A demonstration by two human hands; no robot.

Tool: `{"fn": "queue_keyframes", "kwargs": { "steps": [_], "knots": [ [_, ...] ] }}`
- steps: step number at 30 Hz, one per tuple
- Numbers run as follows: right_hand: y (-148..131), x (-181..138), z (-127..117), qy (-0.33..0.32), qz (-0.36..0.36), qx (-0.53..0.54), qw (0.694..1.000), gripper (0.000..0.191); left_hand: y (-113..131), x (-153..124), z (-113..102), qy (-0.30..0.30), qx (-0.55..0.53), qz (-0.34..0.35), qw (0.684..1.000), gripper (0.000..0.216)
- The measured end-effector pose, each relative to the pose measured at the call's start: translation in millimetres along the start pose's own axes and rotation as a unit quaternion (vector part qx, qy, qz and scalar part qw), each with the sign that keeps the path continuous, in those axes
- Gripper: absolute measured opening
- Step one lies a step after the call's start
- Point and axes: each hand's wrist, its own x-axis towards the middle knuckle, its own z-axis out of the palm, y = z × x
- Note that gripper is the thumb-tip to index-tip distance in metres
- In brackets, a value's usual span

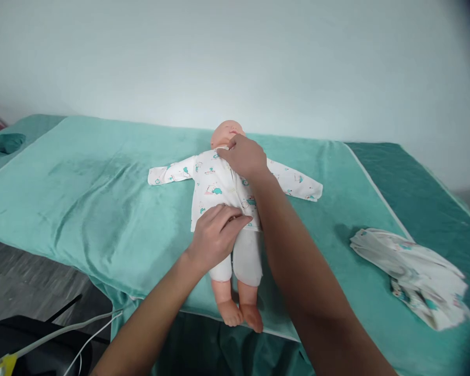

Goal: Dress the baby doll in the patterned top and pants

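A baby doll (227, 130) lies on its back with its head toward the wall and its bare feet at the near edge. It wears a white printed baby shirt (211, 183) with both sleeves spread out sideways, and white pants (247, 256). At the collar, just below the doll's chin, my right hand (246, 156) is closed on the shirt's edge. My left hand (217, 235) is closed at the front hem, fingers curled and thumb along the cloth. Both hands cover parts of the shirt front, and the right forearm passes over one side of it.
A green sheet (102, 209) covers the table, with a darker green cloth (391, 172) at the right. Crumpled printed baby clothing (415, 277) lies on the right. Pale cables (70, 329) and a black chair (35, 344) are at lower left. A white wall (235, 62) stands behind.
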Motion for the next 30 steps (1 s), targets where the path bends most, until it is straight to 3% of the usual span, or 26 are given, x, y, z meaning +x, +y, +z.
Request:
{"fn": "queue_keyframes", "kwargs": {
  "steps": [3,11,14,17,22,26,30],
  "knots": [
    [3,3,2,0.001,-0.008,0.010,1.000,0.022,1,2,2,-0.008,0.003,-0.002,1.000,0.022],
    [26,-2,8,0.089,0.016,0.127,0.988,0.013,5,0,-1,-0.027,-0.022,-0.027,0.999,0.024],
    [30,-6,9,0.084,0.006,0.175,0.981,0.012,-22,-15,-15,-0.003,0.015,-0.064,0.998,0.028],
    [33,-11,9,0.067,-0.024,0.210,0.975,0.021,-71,-33,-34,0.029,0.129,-0.171,0.976,0.032],
    [31,-23,7,0.094,-0.142,0.182,0.969,0.018,-140,-45,-57,-0.100,0.234,-0.415,0.873,0.054],
    [32,-35,5,0.066,-0.239,0.180,0.952,0.022,-154,-39,-60,-0.135,0.252,-0.470,0.835,0.051],
    [43,-50,5,0.016,-0.229,0.211,0.950,0.029,-157,-38,-63,-0.105,0.261,-0.480,0.831,0.044]
  ]
}}
